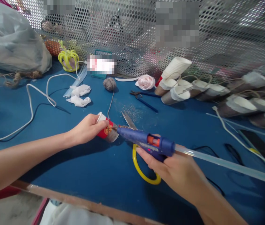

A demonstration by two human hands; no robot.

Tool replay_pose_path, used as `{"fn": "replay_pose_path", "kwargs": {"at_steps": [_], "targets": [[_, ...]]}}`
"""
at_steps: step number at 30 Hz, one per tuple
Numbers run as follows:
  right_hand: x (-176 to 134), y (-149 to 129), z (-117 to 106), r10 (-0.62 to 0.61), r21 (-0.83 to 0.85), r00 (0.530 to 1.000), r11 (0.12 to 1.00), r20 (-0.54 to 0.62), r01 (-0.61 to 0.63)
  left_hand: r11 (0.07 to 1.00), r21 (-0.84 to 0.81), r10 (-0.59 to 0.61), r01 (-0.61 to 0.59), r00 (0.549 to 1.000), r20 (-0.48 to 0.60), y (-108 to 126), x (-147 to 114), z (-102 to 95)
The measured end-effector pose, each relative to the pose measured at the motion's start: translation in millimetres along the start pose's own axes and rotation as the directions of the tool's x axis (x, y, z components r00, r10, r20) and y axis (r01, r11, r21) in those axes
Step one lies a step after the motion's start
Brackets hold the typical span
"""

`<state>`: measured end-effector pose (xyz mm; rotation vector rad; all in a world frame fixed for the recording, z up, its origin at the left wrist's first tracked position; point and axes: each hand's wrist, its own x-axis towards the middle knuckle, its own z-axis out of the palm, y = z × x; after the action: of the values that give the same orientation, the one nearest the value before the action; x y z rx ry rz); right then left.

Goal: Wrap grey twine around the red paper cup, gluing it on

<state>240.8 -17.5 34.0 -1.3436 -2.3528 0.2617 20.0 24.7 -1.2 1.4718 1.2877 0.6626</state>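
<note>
My left hand point(86, 127) grips a small red and white paper cup point(103, 132), tilted on its side, with grey yarn wound around its lower end. In my right hand point(169, 165) is a blue hot glue gun point(134, 135), its nozzle at the yarn-wrapped part of the cup; whether it touches I cannot tell. A long clear glue stick point(228, 167) sticks out of the gun's back. Yellow-handled scissors point(135, 165) lie on the table partly under the gun. From the cup, a grey strand runs back to a yarn ball point(109, 84).
Blue-handled pliers point(146, 103) and a pink ribbon roll point(145, 82) lie behind the scissors. Several yarn-wrapped cups point(175, 94) stand at the right, beside stacked white cups point(176, 67). A white cable point(30, 106) loops across the left. Perforated metal mesh point(134, 40) borders the back.
</note>
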Motion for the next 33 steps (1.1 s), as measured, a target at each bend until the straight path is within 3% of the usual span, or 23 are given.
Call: {"fn": "replay_pose_path", "kwargs": {"at_steps": [10, 16, 33], "targets": [[-1.6, -1.1, -1.0, 0.003, 0.101, 0.998, 0.995, 0.063, -0.01, 1.0, -0.011, -0.002, 0.002, 1.0, -0.006, 1.0, -2.0, 1.8], [-0.8, -1.4, -3.3, -0.018, 0.031, 1.0, 0.999, -0.013, 0.018, 1.0, -0.007, -0.008, 0.008, 1.0, -0.013, 0.7, -1.1, 1.4], [-1.4, -3.0, -5.4, 0.049, 0.054, 0.997, 0.997, 0.056, -0.052, 1.0, -0.023, 0.004, -0.005, 0.999, -0.039, 2.4, -2.3, 2.6]]}}
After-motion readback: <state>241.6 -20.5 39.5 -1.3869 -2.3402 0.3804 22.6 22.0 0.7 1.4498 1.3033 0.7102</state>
